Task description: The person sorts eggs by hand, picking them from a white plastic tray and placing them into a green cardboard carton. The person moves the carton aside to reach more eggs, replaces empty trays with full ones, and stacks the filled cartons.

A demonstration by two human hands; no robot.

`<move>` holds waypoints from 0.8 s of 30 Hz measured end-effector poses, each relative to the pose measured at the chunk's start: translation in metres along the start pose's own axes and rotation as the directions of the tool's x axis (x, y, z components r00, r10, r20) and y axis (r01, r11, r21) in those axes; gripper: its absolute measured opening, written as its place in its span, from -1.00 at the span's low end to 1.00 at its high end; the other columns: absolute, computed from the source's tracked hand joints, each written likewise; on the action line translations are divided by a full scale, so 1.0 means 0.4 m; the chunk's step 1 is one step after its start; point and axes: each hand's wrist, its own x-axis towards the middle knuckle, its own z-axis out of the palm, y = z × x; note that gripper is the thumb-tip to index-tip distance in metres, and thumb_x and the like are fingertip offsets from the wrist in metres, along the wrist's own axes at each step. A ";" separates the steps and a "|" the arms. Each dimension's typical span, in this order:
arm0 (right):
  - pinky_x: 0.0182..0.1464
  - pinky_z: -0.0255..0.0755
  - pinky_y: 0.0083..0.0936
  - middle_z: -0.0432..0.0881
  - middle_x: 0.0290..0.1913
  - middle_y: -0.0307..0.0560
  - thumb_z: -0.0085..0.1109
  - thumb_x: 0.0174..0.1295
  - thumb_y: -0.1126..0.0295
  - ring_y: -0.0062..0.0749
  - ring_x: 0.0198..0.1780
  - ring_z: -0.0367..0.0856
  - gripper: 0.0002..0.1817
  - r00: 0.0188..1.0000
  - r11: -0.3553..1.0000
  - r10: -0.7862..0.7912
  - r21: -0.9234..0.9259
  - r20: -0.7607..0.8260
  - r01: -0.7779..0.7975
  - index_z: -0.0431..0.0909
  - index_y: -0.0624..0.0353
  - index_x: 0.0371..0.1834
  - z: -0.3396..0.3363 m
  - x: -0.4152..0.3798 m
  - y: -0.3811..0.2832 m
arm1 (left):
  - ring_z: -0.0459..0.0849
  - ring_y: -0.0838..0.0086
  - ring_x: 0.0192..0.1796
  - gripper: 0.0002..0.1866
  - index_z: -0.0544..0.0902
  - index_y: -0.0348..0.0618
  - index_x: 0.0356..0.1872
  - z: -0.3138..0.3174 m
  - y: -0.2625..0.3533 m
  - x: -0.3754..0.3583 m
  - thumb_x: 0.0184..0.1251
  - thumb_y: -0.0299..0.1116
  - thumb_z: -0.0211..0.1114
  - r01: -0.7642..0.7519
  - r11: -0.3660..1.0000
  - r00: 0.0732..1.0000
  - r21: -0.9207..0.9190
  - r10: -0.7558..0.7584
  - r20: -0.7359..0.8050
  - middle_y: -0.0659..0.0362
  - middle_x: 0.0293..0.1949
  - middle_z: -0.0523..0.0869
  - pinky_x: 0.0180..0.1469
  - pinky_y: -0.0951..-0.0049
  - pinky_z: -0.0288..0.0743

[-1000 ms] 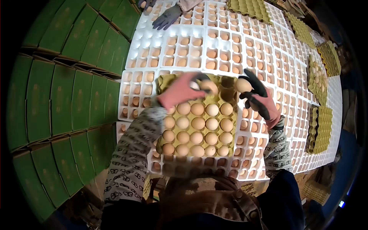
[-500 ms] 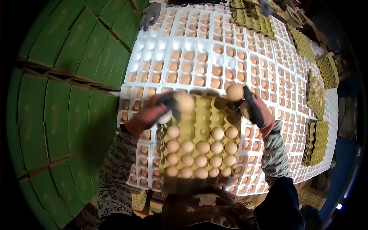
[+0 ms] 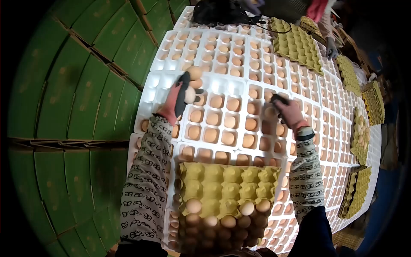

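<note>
Wearing a dark-palmed pink glove, my left hand (image 3: 173,103) is closed round several eggs (image 3: 189,95) over the left part of the white egg trays. Bare cells lie around it. My right hand (image 3: 290,112), gloved alike, reaches down into a white foam tray (image 3: 238,115) with its fingers curled round an egg (image 3: 269,112). Nearest my body, a yellow pulp egg tray (image 3: 227,188) rests on top of the white trays. Its far rows hold no eggs, while eggs (image 3: 229,221) fill the near rows, partly in shadow.
Green cartons (image 3: 64,98) are stacked along the left edge. White trays full of eggs (image 3: 214,119) cover the surface. More pulp trays (image 3: 295,45) lie at the back and right. A black bag (image 3: 220,13) sits at the far end, and another person's gloved hand (image 3: 331,48) shows there.
Both hands have moved forward from the pulp tray to the white trays, still with eggs. The view has shifted, so the pulp tray appears lower.
</note>
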 end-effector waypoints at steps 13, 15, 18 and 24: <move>0.43 0.22 -0.30 0.45 0.33 0.04 0.24 0.26 0.28 -0.08 0.38 0.36 -0.44 0.809 0.820 -0.572 -0.063 -0.135 0.570 0.41 0.10 0.35 0.236 0.107 -0.072 | 0.59 0.05 0.13 -0.48 0.57 -0.05 0.18 0.204 0.022 0.050 0.17 -0.20 0.42 -0.263 0.035 0.912 0.964 0.336 0.236 0.03 0.08 0.60 0.17 0.24 0.48; 0.38 0.29 -0.42 0.49 0.32 0.00 0.16 0.31 0.42 -0.23 0.34 0.44 -0.51 0.832 0.815 -0.538 0.172 -0.132 0.554 0.42 0.19 0.33 0.143 0.048 -0.084 | 0.60 0.00 0.06 -0.60 0.58 -0.04 0.13 0.185 0.044 0.071 0.28 -0.26 0.29 -0.371 0.267 0.806 0.890 0.568 0.166 -0.05 0.05 0.57 0.05 0.17 0.51; 0.35 0.33 -0.49 0.54 0.28 -0.07 0.08 0.35 0.53 -0.42 0.28 0.49 -0.54 0.867 0.833 -0.459 0.244 -0.196 0.496 0.41 0.27 0.33 0.028 -0.029 -0.034 | 0.60 -0.01 0.03 -0.67 0.58 -0.17 0.09 0.089 0.039 0.111 0.31 -0.44 0.15 -0.435 0.252 0.677 0.864 0.724 0.130 -0.09 0.01 0.57 0.07 0.15 0.50; 0.27 0.38 -0.55 0.61 0.18 -0.02 0.04 0.41 0.51 -0.44 0.16 0.58 -0.60 0.896 0.877 -0.323 0.260 -0.304 0.404 0.43 0.39 0.29 -0.107 -0.254 0.023 | 0.58 0.10 0.12 -0.59 0.59 -0.20 0.10 0.054 0.050 0.028 0.17 -0.48 0.29 -0.474 0.219 0.741 0.853 0.622 0.253 -0.01 0.09 0.59 0.21 0.26 0.44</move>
